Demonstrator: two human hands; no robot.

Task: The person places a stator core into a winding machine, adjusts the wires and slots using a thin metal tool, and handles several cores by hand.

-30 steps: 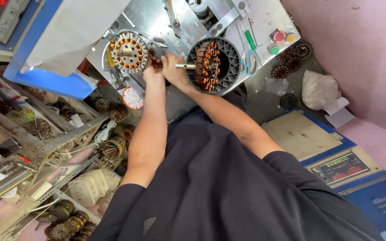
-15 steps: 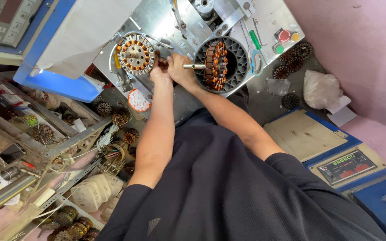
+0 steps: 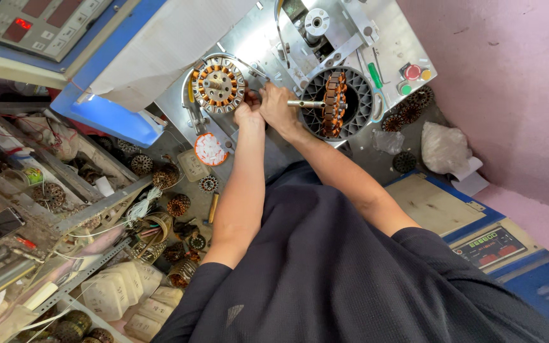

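Observation:
Both my hands meet at the metal face of a winding machine [image 3: 268,38]. My left hand [image 3: 248,113] is closed just below and right of a round stator [image 3: 218,84] with copper coils mounted on the machine. My right hand [image 3: 277,107] is closed next to it, at the near end of a metal shaft [image 3: 305,103]. That shaft leads to a second copper-wound stator [image 3: 335,103] seated edge-on in a dark round ribbed fixture [image 3: 358,95]. What my fingers pinch is too small to tell.
Red, yellow and green buttons [image 3: 412,77] sit on the machine's right. Several loose stators [image 3: 177,204] and wire lie on the cluttered bench at left, with white bobbins [image 3: 112,292] lower left. A control panel [image 3: 39,19] is top left, a white bag [image 3: 443,147] at right.
The view has shifted, so the machine and my hands appear further right in frame. The stator in the ribbed fixture has turned from face-on to edge-on. My hands stay together between the two stators.

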